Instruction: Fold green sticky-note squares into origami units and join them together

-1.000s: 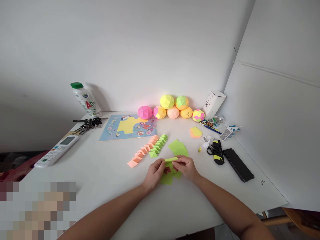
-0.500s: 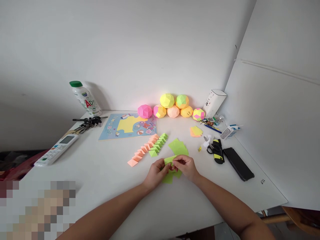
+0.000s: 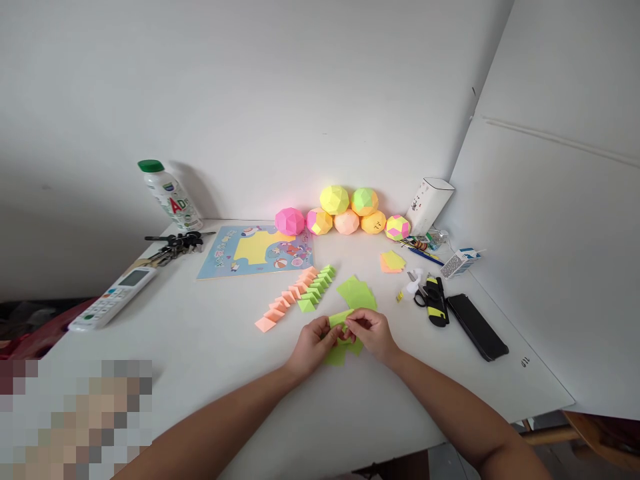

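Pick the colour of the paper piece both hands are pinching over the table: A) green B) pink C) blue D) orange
A: the left hand and right hand meet on a green paper piece, with more green squares lying just beyond it.

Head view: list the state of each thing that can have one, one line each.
Green paper: partly folded, pinched between both hands.
Left hand: closed on the paper.
Right hand: closed on the paper.
Bottle: capped, upright.
Phone: flat, screen dark.
Folded units: creased, lined in two rows.
Paper balls: assembled, stacked against the wall.
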The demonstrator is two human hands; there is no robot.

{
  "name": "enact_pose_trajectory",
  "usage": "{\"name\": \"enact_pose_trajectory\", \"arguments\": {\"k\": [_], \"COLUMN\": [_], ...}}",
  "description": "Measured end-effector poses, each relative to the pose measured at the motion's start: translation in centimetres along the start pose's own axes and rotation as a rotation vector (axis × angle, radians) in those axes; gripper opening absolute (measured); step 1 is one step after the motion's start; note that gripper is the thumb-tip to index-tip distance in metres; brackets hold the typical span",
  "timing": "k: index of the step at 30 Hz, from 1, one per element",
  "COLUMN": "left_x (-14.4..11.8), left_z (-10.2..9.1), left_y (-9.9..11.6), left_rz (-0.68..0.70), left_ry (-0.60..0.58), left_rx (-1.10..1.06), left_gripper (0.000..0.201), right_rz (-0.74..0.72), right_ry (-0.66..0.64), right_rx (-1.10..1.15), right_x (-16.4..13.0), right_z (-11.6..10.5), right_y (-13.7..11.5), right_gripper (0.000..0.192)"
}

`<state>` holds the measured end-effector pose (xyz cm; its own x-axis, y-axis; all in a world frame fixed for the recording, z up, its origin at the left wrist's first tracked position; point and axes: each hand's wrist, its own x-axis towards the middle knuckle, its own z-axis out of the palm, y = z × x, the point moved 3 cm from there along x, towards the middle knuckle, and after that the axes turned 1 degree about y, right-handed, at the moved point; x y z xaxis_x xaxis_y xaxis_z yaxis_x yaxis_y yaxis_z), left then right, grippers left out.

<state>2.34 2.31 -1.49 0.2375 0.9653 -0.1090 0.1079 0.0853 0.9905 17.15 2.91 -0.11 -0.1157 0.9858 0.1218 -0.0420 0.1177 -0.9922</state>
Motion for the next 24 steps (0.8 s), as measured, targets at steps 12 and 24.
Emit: {"name": "enact_pose_trajectory", "arguments": {"k": [12,24], "left_x": [-0.02,-0.13], "left_z": [0.11,-0.05], "left_y": [0.03,0.44], "left_rz": [0.011,0.011], "left_ry": [-0.013,-0.01], "left_rx": [-0.021,-0.077], "left_gripper": [0.034,0.029], "right_rz": [0.039,0.079], "right_ry": [0.0,-0.039], "right_rx": [0.004,0.113], "right_x": [-0.01,0.16], "right_z": [-0.06,-0.1], "right_y": [0.05,0.68], "right_gripper": [0.015,0.035]}}
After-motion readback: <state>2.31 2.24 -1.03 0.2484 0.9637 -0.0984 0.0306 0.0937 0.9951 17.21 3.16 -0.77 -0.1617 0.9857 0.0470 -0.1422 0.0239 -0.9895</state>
